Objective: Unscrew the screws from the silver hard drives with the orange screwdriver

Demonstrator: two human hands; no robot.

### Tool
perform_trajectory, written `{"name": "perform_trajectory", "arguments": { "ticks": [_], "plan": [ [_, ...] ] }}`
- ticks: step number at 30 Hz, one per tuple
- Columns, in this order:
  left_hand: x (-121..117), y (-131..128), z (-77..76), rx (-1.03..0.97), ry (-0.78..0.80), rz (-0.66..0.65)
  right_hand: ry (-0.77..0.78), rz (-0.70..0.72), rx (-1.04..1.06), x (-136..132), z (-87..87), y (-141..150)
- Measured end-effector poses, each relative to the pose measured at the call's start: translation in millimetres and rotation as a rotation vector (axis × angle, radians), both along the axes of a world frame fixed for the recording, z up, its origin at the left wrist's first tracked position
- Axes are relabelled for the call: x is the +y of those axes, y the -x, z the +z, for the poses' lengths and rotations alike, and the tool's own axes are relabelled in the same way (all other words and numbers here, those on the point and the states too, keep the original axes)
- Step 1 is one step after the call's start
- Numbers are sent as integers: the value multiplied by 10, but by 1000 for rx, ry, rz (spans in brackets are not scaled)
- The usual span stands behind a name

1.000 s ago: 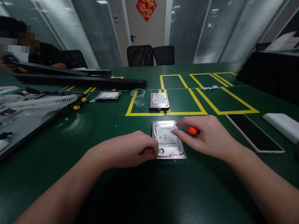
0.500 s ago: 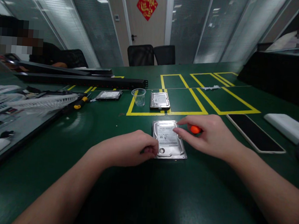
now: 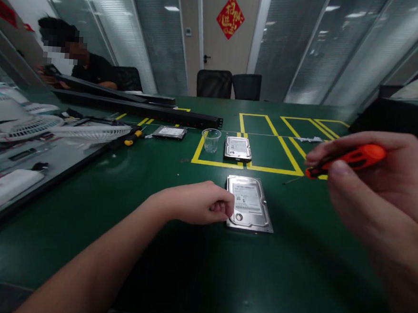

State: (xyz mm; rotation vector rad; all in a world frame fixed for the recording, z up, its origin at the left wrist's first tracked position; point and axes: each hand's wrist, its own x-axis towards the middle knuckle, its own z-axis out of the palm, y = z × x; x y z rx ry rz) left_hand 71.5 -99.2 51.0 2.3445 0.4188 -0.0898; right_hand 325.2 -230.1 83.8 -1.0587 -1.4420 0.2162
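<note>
A silver hard drive (image 3: 250, 202) lies label up on the green table in front of me. At its left edge rests my left hand (image 3: 206, 201), fingers curled in and touching the drive's side. My right hand (image 3: 382, 187) is raised to the right, closer to the camera and apart from the drive. It grips an orange and black screwdriver (image 3: 355, 159), whose thin shaft points down and left toward the drive. Beyond the drive, a second hard drive (image 3: 238, 148) sits at the yellow tape beside a clear plastic cup (image 3: 211, 141).
A third hard drive (image 3: 170, 132) lies farther left, near a yellow and black screwdriver (image 3: 134, 138). White fan-like parts and a panel (image 3: 23, 153) fill the left side. Long black bars (image 3: 137, 108) lie behind. A person (image 3: 89, 69) sits at the far left.
My right hand has lifted off the drive's right edge, moving right and up toward the camera with the screwdriver. My left hand stays at the drive. The view has shifted left.
</note>
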Motion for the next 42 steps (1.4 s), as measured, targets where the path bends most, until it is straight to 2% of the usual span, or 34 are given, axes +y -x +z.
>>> {"name": "perform_trajectory", "arguments": {
  "ticks": [2, 6, 9, 12, 16, 19, 25, 42],
  "plan": [
    [41, 8, -30, -8, 69, 10, 32, 19, -5, -31, 102, 62],
    [122, 21, -120, -9, 195, 0, 153, 235, -1, -21, 211, 221],
    [149, 20, -178, -23, 238, -8, 196, 356, 32, 52, 119, 356],
    [152, 8, -215, -34, 227, -10, 163, 405, 110, 123, -100, 442],
    [150, -10, -232, -17, 234, -16, 139, 421, 154, 145, -356, 482],
    [150, -14, -232, -14, 216, -7, 116, 421, 173, 136, -428, 509],
    [138, -8, -221, -23, 158, -18, 130, 467, 116, 137, -450, 563],
    [114, -15, -177, -10, 152, -7, 137, 452, 78, 139, -482, 589]
  ]
}}
